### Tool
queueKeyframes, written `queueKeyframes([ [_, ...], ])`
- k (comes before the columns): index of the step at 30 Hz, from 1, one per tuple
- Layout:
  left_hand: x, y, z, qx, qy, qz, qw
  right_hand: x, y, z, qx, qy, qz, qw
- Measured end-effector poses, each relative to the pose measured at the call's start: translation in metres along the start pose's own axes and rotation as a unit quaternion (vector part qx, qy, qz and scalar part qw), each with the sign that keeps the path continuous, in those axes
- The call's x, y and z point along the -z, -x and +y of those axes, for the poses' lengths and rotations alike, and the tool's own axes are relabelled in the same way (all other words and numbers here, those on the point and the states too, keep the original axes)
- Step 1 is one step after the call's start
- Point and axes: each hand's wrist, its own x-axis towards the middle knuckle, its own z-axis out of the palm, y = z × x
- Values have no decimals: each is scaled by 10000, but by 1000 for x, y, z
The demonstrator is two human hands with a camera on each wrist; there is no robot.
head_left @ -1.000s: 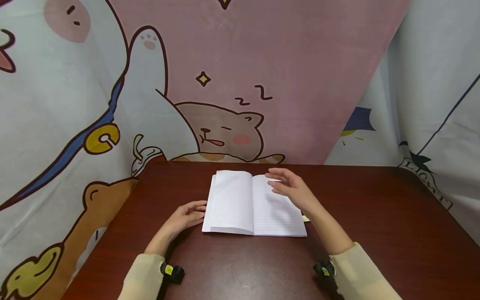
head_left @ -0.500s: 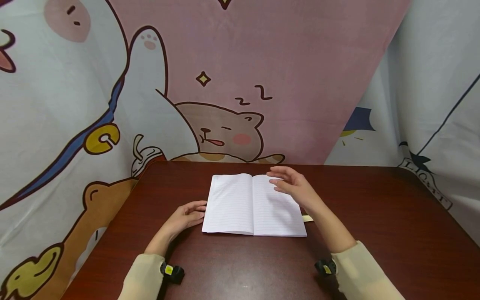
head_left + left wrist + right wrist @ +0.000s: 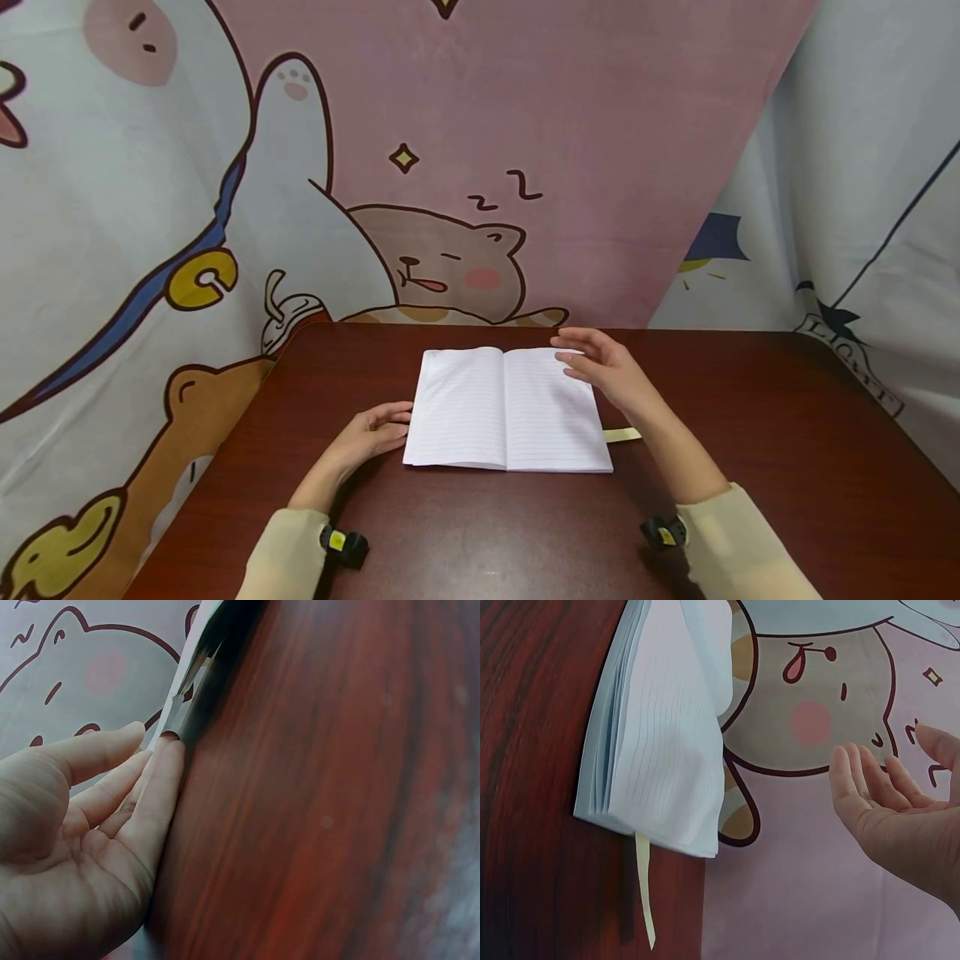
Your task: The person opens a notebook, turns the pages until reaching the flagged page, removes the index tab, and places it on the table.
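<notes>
We are resting a loose left hand (image 3: 369, 435) against the left edge of the notebook (image 3: 459, 408) and hovering an empty, relaxed right hand (image 3: 609, 367), possibly risking unpinned pages (image 3: 551, 417) springing back.

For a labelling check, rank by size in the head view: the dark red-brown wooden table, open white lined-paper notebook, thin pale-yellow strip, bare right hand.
1. Table
2. Notebook
3. Right hand
4. Strip, visible part

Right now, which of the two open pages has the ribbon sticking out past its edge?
The right page: the pale yellow ribbon emerges past its outer edge. The left page has the left hand at its edge, no ribbon.
</notes>
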Motion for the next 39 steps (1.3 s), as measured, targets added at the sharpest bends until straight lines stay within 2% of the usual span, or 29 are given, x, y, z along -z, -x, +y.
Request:
queueKeyframes([
  [14, 0, 1, -2, 73, 17, 62, 10000, 17, 8, 7, -136, 126, 260, 9995],
  [23, -1, 0, 0, 125, 11, 106, 9999, 27, 11, 21, -291, 200, 419, 9985],
  [39, 1, -1, -2, 96, -97, 133, 9998, 36, 15, 42, -651, 290, 436, 9965],
])
